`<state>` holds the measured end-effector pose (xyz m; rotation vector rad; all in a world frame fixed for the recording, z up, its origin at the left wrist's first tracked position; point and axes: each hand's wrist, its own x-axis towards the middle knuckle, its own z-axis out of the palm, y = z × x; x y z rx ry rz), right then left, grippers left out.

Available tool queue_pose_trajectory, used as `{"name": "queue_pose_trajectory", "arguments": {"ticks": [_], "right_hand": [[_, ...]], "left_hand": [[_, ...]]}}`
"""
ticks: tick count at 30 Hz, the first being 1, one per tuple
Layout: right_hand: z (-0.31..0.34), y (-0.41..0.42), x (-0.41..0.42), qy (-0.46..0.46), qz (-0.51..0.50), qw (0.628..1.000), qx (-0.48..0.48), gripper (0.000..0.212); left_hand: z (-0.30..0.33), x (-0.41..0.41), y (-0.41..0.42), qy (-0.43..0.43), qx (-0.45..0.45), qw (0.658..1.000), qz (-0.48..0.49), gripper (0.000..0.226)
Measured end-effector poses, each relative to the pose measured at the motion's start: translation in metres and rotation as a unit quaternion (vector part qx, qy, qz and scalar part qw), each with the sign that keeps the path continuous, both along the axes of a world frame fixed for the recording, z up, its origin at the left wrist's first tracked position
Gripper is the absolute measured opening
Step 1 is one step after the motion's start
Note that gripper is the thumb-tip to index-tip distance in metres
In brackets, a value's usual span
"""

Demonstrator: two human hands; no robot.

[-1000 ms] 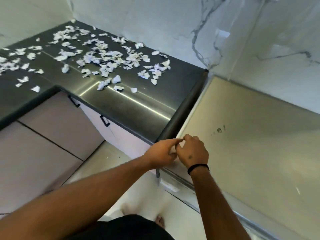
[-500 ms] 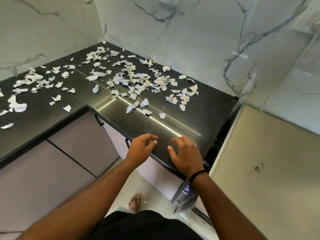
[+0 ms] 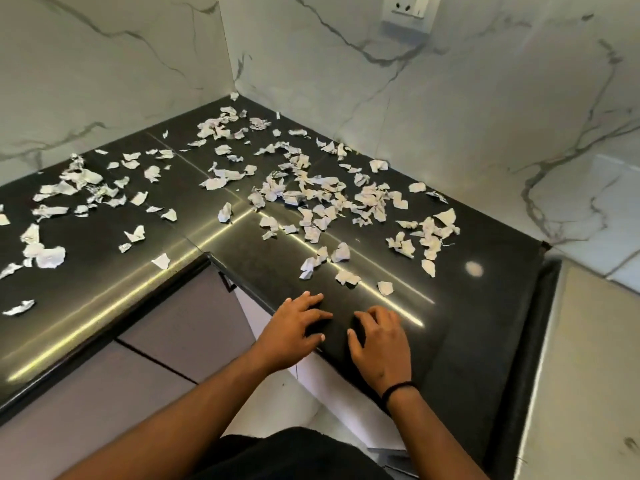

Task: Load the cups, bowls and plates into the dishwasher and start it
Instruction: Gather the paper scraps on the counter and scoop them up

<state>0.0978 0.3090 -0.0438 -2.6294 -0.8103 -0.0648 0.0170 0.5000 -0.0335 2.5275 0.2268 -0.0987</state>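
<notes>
No cup, bowl or plate is in view. My left hand (image 3: 294, 327) lies with spread fingers at the front edge of the black L-shaped counter (image 3: 467, 306), holding nothing. Just to its right my right hand (image 3: 379, 339), with a black band on the wrist, rests on the same edge with loosely bent, empty fingers. A beige flat-topped appliance (image 3: 588, 375), possibly the dishwasher, stands against the counter's right end; its front is hidden.
Torn white paper scraps (image 3: 311, 199) cover much of the counter behind the hands. Grey cabinet fronts (image 3: 183, 323) sit below the counter on the left. Marble walls close the corner, with a wall socket (image 3: 408, 6) at top.
Both hands left the gap at the beige appliance's corner and moved left onto the counter's front edge, fingers spreading. The view swung up and left toward the wall corner.
</notes>
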Motion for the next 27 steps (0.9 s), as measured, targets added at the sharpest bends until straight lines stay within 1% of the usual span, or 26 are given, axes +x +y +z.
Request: {"name": "queue_pose_trajectory", "arguments": {"ticks": [4,6,8,11,13,15,17,20,21,23,25,27], "right_hand": [[-0.009,0.003,-0.008,-0.033,-0.023,0.999,0.019,0.034],[-0.009,0.007,-0.004,-0.045,-0.023,0.999,0.022,0.030],[-0.007,0.012,0.009,-0.047,-0.020,0.999,0.019,0.024],[-0.003,0.023,0.032,-0.042,-0.009,0.999,0.007,0.010],[0.001,0.030,0.046,-0.030,0.009,0.999,0.008,0.004],[0.005,0.036,0.057,0.012,0.024,0.999,0.028,0.007],[0.009,0.036,0.065,0.039,0.025,0.996,0.079,0.010],[0.005,0.026,0.068,-0.001,-0.008,0.991,0.132,0.020],[0.000,0.023,0.067,-0.003,-0.022,0.991,0.129,0.027],[-0.012,0.020,0.062,0.012,-0.035,0.996,0.087,0.041],[-0.024,0.019,0.057,-0.014,-0.013,1.000,0.018,0.048],[-0.028,0.023,0.058,-0.031,0.012,0.999,-0.019,0.053]], "left_hand": [[-0.011,0.004,0.009,-0.003,0.014,1.000,-0.028,0.052],[-0.014,0.011,0.011,0.000,0.018,0.999,-0.030,0.052],[-0.015,0.020,0.013,0.006,0.037,0.998,-0.041,0.055],[-0.012,0.035,0.021,0.025,0.078,0.994,-0.072,0.066],[-0.010,0.045,0.028,0.037,0.080,0.992,-0.088,0.074],[-0.009,0.052,0.033,0.046,0.079,0.991,-0.102,0.079],[-0.009,0.056,0.036,0.050,0.084,0.989,-0.111,0.082],[-0.008,0.058,0.035,0.061,0.087,0.988,-0.115,0.084],[-0.008,0.058,0.035,0.065,0.089,0.987,-0.115,0.084],[-0.007,0.059,0.033,0.071,0.098,0.986,-0.113,0.084],[-0.008,0.060,0.030,0.075,0.106,0.985,-0.109,0.085],[-0.008,0.060,0.028,0.080,0.115,0.984,-0.107,0.086]]}}
